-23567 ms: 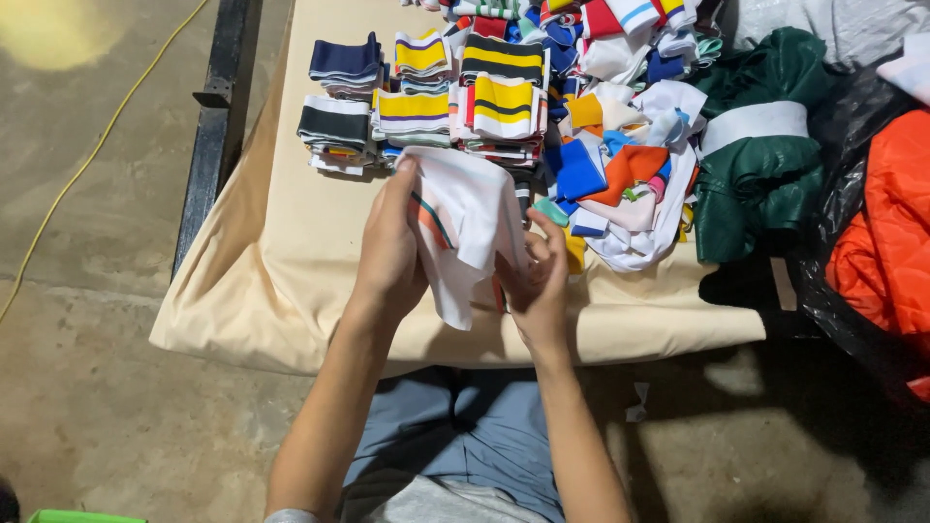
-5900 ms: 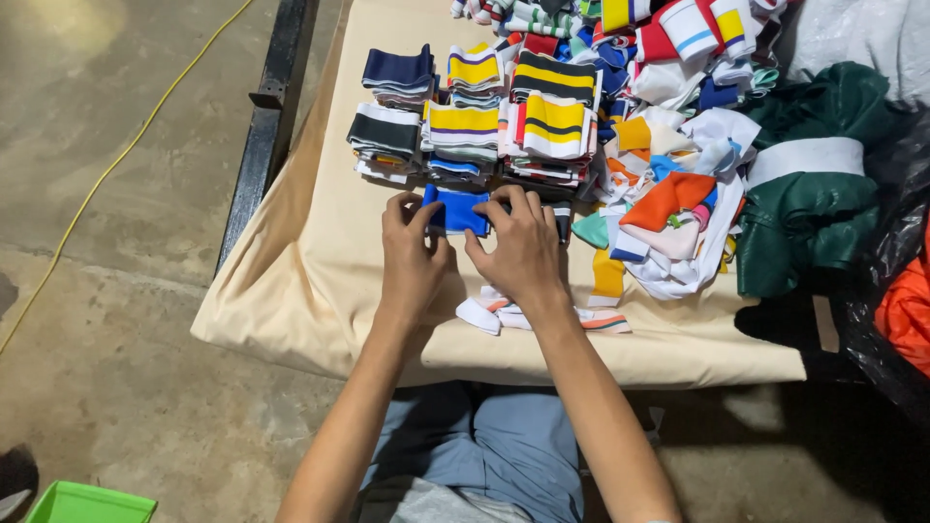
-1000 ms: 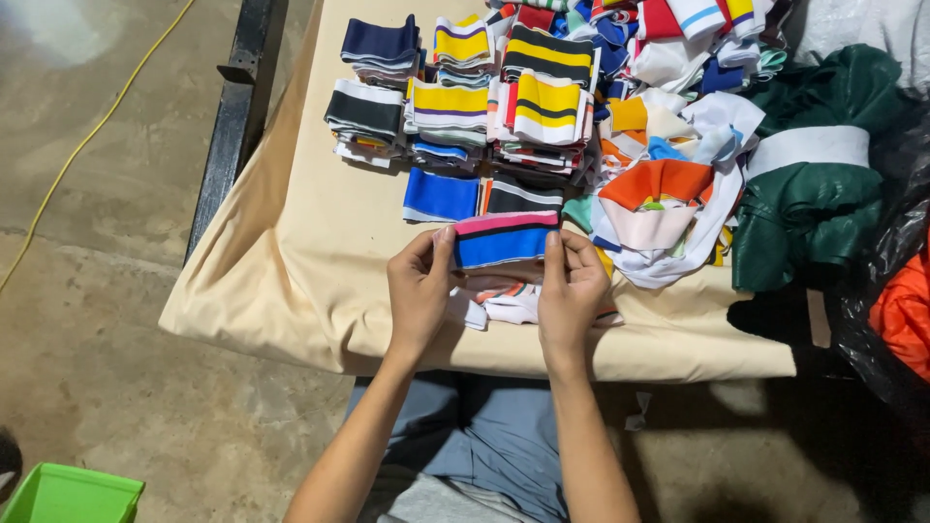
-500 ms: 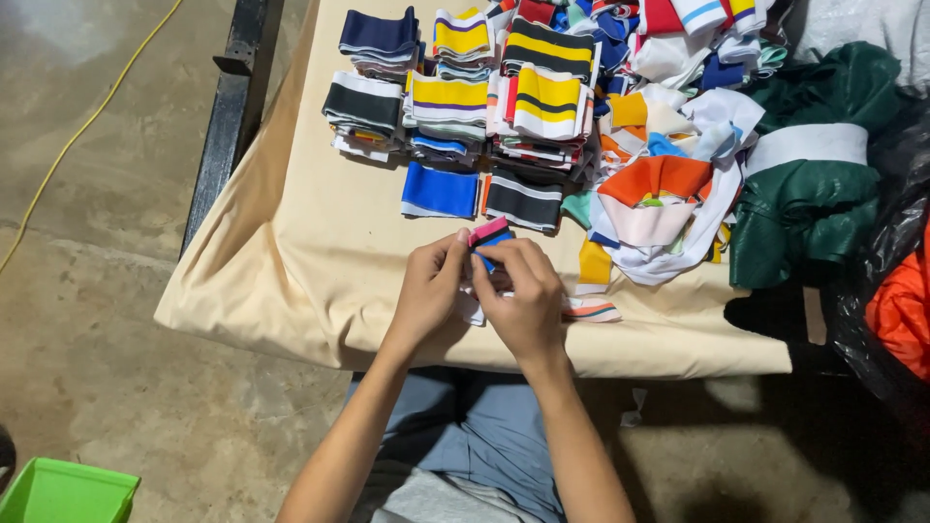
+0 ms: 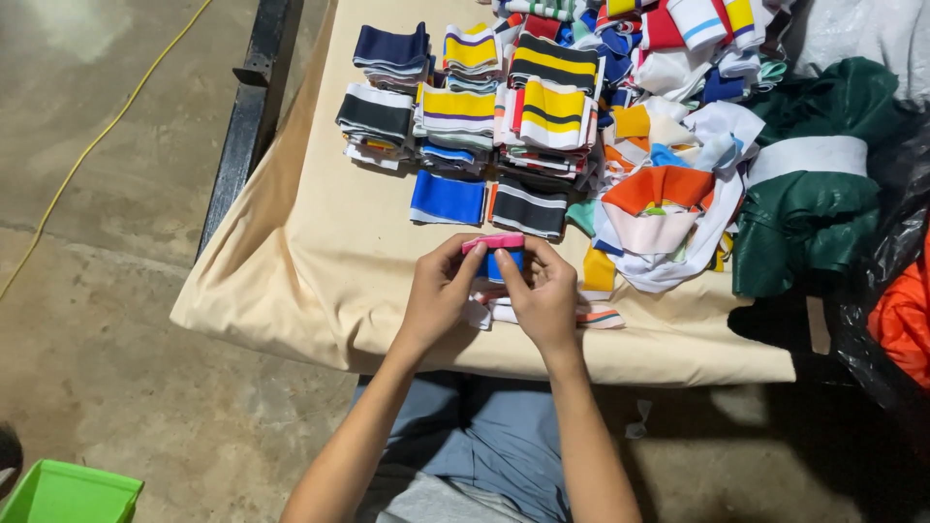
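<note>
folded pink-and-blue knit rib band (image 5: 496,254), likely soft, light and floppy, sits at table centre, six o'clock of the folded stacks (image 5: 465,107); left hand (image 5: 438,293) and right hand (image 5: 544,298) pinch its ends, best gripped at the fold.

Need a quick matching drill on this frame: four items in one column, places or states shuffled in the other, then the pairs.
Things:
1. pink and blue band
2. green bin
3. yellow cord
4. green bundle

Places or states:
A. on the floor, left of the table
B. pinched between left hand and right hand
C. bottom left corner of the view
D. right end of the table, white strip around it

Pairs: 1-B, 2-C, 3-A, 4-D
</note>
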